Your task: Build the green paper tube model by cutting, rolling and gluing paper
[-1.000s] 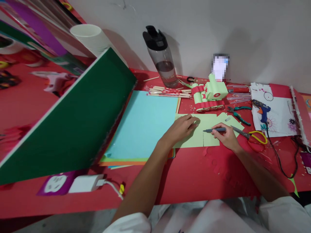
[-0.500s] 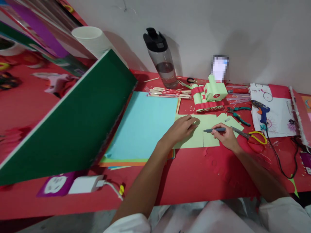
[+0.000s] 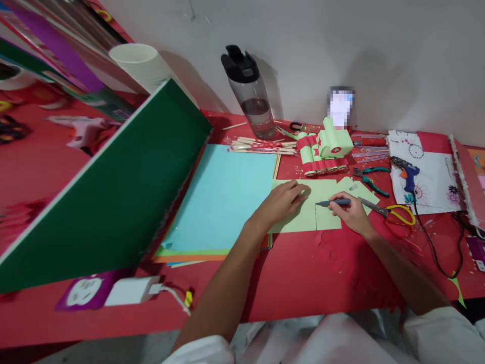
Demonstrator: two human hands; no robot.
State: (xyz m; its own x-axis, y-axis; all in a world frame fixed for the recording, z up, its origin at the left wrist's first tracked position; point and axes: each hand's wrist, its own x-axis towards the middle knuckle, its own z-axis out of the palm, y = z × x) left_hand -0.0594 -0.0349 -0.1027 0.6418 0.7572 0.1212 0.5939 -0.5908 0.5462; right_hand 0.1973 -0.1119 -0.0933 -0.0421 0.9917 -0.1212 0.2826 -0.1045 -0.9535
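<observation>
My right hand (image 3: 353, 211) grips a dark grey marker (image 3: 338, 202), its tip at the upper end of a dark line drawn on the pale green paper (image 3: 328, 220). My left hand (image 3: 287, 201) rests on the left part of this sheet, fingers stretched out and slightly bent, with nothing seen in it. Scissors (image 3: 399, 214) with yellow handles lie just right of my right hand. Behind the sheet stands a green and red paper model (image 3: 333, 145) with rolled tubes. A stack of coloured paper, light blue sheet (image 3: 231, 187) uppermost, lies to the left.
A green board (image 3: 113, 197) leans at the left. At the back are a water bottle (image 3: 254, 101), wooden sticks (image 3: 261, 145) and a phone (image 3: 341, 107). Cutting pliers (image 3: 373, 181) and a blue glue gun (image 3: 409, 174) with a cable lie right. A white charger (image 3: 132, 291) sits at the front left.
The view has shifted very slightly. Both hands and the marker stay in nearly the same place on the paper.
</observation>
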